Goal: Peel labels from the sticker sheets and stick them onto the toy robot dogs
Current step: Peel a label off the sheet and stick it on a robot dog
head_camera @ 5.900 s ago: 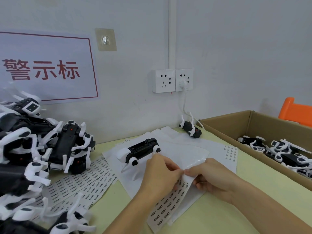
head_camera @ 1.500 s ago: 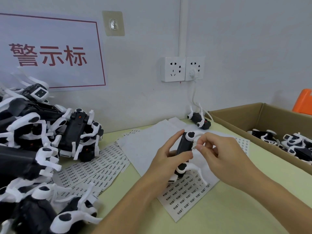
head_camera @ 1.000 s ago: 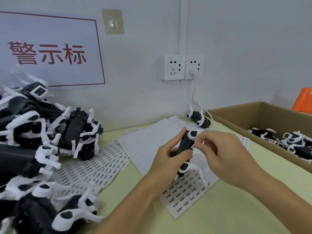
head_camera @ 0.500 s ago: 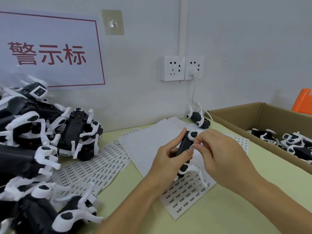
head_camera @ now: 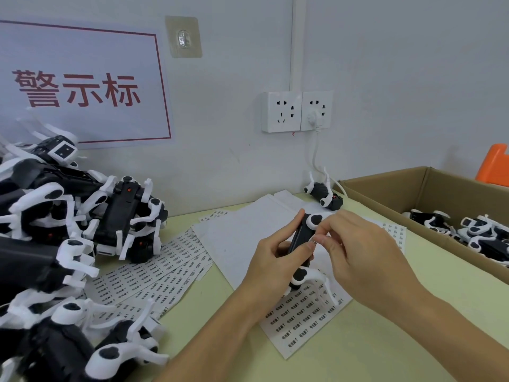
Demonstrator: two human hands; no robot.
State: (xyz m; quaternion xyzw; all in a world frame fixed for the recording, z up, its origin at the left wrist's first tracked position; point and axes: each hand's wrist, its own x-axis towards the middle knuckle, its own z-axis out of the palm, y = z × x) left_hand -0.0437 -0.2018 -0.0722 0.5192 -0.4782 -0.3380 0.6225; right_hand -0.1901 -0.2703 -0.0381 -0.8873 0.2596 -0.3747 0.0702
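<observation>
Pale green tabletop under my hands. My left hand is wrapped round a toy robot dog, held upright above the sticker sheet. My right hand pinches a label against its body. Light rigid plastic with thin legs, so I'd hold the torso; the label looks flimsy.

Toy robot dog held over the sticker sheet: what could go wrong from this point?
The label is tiny and pinched at the right hand's fingertips, so it may go on crooked or cling to a finger. The left hand grips only the toy robot dog's body; its dangling legs could snag the sticker sheet beneath.
</observation>
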